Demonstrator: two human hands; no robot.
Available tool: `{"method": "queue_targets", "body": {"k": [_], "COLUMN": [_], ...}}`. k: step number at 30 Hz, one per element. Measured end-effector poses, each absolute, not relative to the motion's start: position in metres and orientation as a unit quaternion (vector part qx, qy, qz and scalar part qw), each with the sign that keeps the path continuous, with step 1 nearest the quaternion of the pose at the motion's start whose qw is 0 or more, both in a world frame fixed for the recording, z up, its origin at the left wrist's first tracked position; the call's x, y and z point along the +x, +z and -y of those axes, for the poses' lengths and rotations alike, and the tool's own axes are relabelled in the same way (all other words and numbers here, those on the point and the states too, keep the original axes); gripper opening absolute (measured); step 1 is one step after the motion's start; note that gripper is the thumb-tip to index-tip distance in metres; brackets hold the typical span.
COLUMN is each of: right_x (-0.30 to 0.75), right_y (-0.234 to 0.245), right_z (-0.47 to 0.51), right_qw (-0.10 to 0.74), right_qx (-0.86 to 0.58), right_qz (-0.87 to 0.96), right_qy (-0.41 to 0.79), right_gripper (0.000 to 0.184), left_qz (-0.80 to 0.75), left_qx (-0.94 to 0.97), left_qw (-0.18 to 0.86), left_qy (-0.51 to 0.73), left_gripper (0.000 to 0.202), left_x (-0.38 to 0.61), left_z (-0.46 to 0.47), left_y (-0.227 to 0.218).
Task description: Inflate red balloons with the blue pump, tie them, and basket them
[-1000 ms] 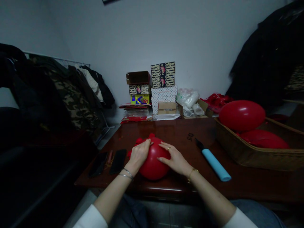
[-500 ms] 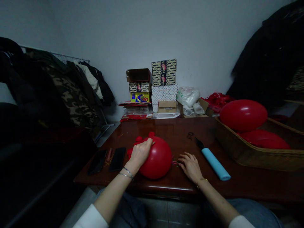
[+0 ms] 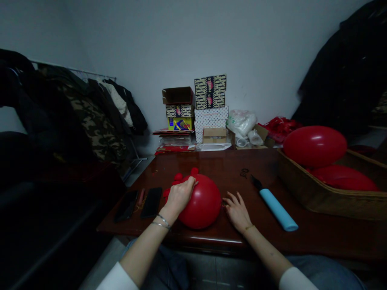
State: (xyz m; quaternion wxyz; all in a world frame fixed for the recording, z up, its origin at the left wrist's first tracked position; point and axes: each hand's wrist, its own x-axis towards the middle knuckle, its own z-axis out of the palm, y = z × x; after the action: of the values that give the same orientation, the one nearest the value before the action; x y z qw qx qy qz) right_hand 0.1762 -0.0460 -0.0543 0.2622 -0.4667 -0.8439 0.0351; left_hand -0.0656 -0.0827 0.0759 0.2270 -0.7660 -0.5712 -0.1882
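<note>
Gripping a glossy round red balloon [image 3: 205, 205], apparently at its neck, left hand [image 3: 179, 196] closed, right hand [image 3: 238, 214] spread

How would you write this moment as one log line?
left hand: grips red balloon; right hand: beside balloon, grip unclear; blue tube: on table; basket: other balloons

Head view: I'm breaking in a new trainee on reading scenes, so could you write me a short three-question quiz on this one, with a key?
1. Whose grip is closed on the red balloon in front of the person?
A: the right hand
B: the left hand
C: neither hand

2. True or false: the light-blue tube lies on the table, outside the wicker basket.

3. Fill in: two black phones lie on the person's ___ side of that balloon.

Key: 1 B; 2 true; 3 left.
</note>
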Motion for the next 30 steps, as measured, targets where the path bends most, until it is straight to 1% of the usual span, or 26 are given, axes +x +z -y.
{"method": "queue_targets", "body": {"k": [7,14,17,21,25,27,30], "right_x": [0.182,0.188,0.185,0.164,0.132,0.121,0.114], "right_y": [-0.06,-0.058,-0.038,0.01,0.053,0.064,0.069], "right_z": [0.044,0.036,0.031,0.031,0.043,0.05,0.056], "right_qw": [0.316,0.403,0.456,0.517,0.53,0.534,0.529], "right_qx": [-0.491,-0.509,-0.503,-0.462,-0.393,-0.348,-0.329], "right_qz": [0.808,0.75,0.722,0.708,0.737,0.753,0.764], "right_qy": [0.073,0.126,0.134,0.136,0.147,0.164,0.171], "right_gripper": [0.028,0.027,0.029,0.028,0.02,0.019,0.02], "left_qz": [0.568,0.56,0.548,0.532,0.528,0.527,0.517], "left_qx": [-0.769,-0.772,-0.775,-0.778,-0.778,-0.782,-0.791], "left_qw": [0.212,0.202,0.198,0.21,0.223,0.224,0.223], "left_qy": [-0.203,-0.223,-0.244,-0.259,-0.258,-0.248,-0.239], "left_gripper": [0.026,0.027,0.027,0.032,0.041,0.044,0.045], "left_x": [-0.063,-0.061,-0.061,-0.06,-0.058,-0.057,-0.057], "left_z": [0.084,0.084,0.085,0.085,0.085,0.086,0.089], "left_y": [0.078,0.078,0.078,0.077,0.076,0.076,0.078]}}
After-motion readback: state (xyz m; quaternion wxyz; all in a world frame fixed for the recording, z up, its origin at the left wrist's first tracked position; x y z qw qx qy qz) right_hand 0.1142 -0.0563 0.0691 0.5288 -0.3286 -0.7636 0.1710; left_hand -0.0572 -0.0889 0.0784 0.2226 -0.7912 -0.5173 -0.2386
